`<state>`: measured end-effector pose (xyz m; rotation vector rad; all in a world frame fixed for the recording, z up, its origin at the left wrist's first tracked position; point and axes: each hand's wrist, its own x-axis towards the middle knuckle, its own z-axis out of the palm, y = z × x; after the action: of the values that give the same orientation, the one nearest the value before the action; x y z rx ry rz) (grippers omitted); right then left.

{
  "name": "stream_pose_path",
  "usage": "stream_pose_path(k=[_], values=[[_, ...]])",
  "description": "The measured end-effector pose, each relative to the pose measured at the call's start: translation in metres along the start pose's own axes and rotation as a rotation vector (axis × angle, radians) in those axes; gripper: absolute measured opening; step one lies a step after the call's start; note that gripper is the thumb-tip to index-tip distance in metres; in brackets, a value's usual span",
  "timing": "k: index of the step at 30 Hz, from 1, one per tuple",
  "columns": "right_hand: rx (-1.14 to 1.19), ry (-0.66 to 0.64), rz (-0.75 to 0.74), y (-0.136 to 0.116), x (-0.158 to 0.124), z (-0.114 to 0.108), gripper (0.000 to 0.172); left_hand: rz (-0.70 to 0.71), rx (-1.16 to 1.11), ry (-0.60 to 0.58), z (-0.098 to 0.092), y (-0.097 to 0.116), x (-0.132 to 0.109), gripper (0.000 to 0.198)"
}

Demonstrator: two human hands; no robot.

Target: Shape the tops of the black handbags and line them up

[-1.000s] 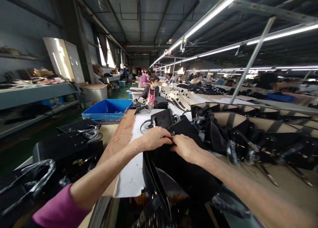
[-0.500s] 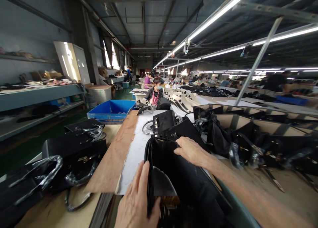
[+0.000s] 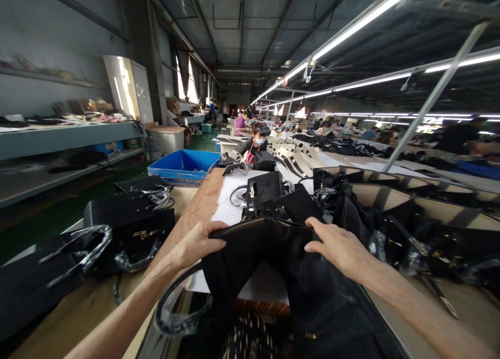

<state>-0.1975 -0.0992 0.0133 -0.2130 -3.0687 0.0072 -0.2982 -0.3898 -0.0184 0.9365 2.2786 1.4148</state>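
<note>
A black handbag [image 3: 269, 239] spans the space in front of me, its upper edge bent in an arch and its sides hanging down. At the upper left corner, my left hand [image 3: 201, 239] pinches the edge between thumb and fingers. On the right, my right hand [image 3: 332, 242] is closed over the bag's other upper part. A dark handle [image 3: 174, 325] in clear plastic wrap hangs below my left forearm. Small gold-coloured hardware [image 3: 311, 336] shows low on the bag's right side. The fingertips behind the fabric are hidden.
More black bags with wrapped handles [image 3: 133, 234] lie to the left. A row of black bags with beige linings [image 3: 414, 208] stands at right. Beyond are another black bag [image 3: 264, 189], a blue bin [image 3: 183, 166] and a seated person [image 3: 255, 140].
My left hand has gone from the bag's near side to its upper left corner. The bag has been spread wider, its edge now arched between both hands. The view has shifted slightly left.
</note>
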Motion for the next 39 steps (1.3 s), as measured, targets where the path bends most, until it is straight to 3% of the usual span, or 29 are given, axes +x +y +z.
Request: stream_pose_path(k=[2, 4, 8, 13, 18, 30, 34, 39], values=[[-0.100, 0.110, -0.112, -0.011, 0.002, 0.003, 0.053, -0.011, -0.014, 0.007, 0.006, 0.002, -0.002, 0.036], [-0.158, 0.224, -0.289, -0.024, 0.004, 0.005, 0.065, -0.013, -0.015, 0.029, 0.012, 0.004, -0.006, 0.036], [-0.040, 0.252, -0.471, -0.052, 0.010, 0.004, 0.061, -0.004, -0.016, 0.088, 0.020, 0.006, -0.012, 0.034], [0.182, 0.244, -0.477, -0.075, 0.021, 0.004, 0.044, -0.028, -0.067, 0.088, 0.023, 0.005, -0.017, 0.033], [0.315, 0.168, -0.468, -0.080, 0.030, 0.009, 0.017, -0.031, -0.041, 0.114, 0.022, 0.007, -0.018, 0.030], [0.558, -0.068, -0.459, -0.075, 0.029, -0.004, 0.022, 0.003, -0.044, 0.055, 0.009, -0.005, -0.024, 0.036], [0.540, -0.012, -0.440, -0.075, 0.029, -0.002, 0.024, 0.011, -0.017, 0.078, 0.009, -0.007, -0.026, 0.037], [0.480, 0.111, -0.390, -0.076, 0.033, -0.001, 0.022, 0.021, 0.090, 0.224, 0.019, -0.002, -0.030, 0.035]])
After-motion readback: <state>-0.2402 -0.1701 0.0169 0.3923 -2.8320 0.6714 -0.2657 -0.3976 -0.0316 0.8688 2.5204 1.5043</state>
